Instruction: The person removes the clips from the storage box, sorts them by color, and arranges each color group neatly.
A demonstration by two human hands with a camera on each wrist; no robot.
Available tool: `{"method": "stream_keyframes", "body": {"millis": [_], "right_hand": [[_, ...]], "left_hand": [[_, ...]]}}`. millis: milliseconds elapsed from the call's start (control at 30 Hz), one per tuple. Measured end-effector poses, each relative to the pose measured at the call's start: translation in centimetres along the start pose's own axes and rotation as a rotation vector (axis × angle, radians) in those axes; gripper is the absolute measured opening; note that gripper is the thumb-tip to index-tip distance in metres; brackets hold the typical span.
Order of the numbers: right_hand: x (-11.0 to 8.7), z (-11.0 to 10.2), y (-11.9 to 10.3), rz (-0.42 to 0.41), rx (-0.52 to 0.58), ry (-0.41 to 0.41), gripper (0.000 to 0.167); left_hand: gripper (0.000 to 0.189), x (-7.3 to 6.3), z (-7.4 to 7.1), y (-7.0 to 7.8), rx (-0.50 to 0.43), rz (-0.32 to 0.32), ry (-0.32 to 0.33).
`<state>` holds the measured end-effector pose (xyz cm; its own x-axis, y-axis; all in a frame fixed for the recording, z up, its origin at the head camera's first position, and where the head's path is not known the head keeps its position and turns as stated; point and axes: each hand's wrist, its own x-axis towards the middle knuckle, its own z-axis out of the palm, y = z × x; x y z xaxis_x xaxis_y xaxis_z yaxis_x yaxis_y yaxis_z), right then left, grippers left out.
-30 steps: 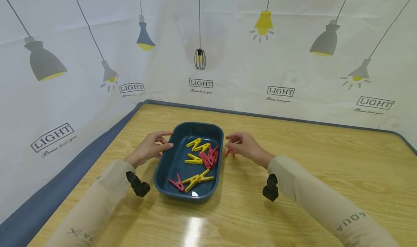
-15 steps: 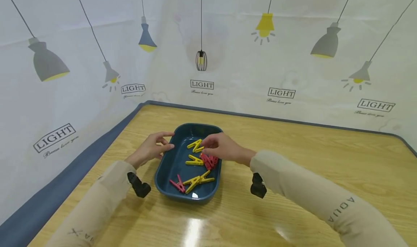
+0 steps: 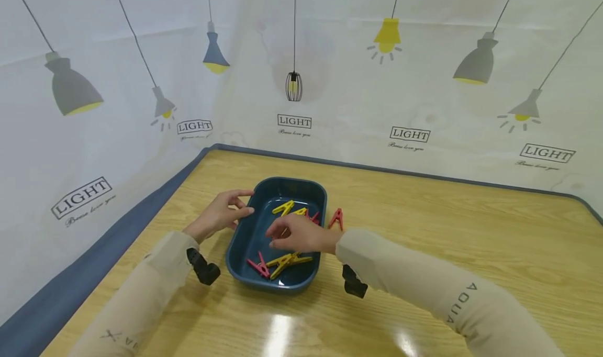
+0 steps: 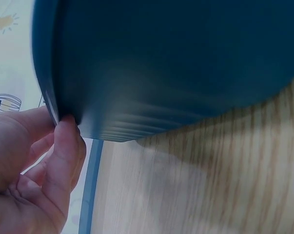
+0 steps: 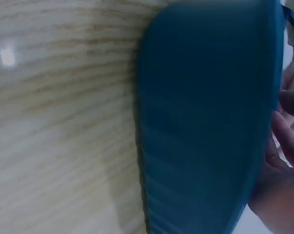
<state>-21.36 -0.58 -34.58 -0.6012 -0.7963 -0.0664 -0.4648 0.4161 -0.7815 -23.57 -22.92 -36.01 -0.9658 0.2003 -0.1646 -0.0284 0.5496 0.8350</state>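
A dark blue plastic basin (image 3: 240,260) stands on the wooden table, with yellow and red clothespins inside. My left hand (image 3: 220,214) pinches its left rim between thumb and fingers, as the left wrist view also shows (image 4: 37,165). My right hand (image 3: 299,233) is over the basin's middle, thumb and fingertips apart, with nothing seen between them. It hides part of the clothespins beneath. Near its fingers lie a pink-red clothespin (image 3: 259,266) and crossed yellow clothespins (image 3: 281,265). Farther back is another yellow clothespin (image 3: 283,207). Outside the basin's right wall, a red clothespin (image 3: 336,218) is on the table.
The wooden table (image 3: 447,231) has a dark blue edge along its back and left. Behind it hangs a white cloth (image 3: 339,74) printed with lamps. Both wrists carry black cameras, the right one (image 3: 354,282) close to the basin.
My right hand has moved left from beside the basin to over its inside, then nearer to me. The red clothespin by that hand now stays on the table. My left hand keeps the rim.
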Motion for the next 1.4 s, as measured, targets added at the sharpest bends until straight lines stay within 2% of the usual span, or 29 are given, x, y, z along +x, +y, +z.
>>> {"method": "stream_keyframes", "body": {"millis": [200,433,667,767,1167,1400], "right_hand": [[0.6,1.0,0.1,0.034,-0.021,-0.081,0.026],[1.3,0.9,-0.6,0.013,-0.103,-0.162,0.027],[2.2,1.3,-0.6,0.047,-0.087,-0.234,0.029],[2.5,1.7,-0.5,0.065,-0.088,-0.244,0.029],[3.0,2.5,0.1,0.056,-0.134,-0.25,0.026],[3.2,2.5,0.4,0.044,-0.137,-0.222,0.021]], "left_hand": [[0.049,-0.1,0.0,-0.1,0.001,0.026,0.012],[0.049,-0.3,-0.1,0.0,-0.019,0.074,-0.006],[0.049,-0.2,-0.2,0.1,-0.028,0.078,-0.013],[0.05,-0.3,-0.1,0.0,-0.028,0.069,-0.009],[0.049,-0.3,-0.1,-0.2,-0.044,0.059,-0.001],[0.049,-0.4,-0.2,0.0,-0.053,0.058,-0.003]]}}
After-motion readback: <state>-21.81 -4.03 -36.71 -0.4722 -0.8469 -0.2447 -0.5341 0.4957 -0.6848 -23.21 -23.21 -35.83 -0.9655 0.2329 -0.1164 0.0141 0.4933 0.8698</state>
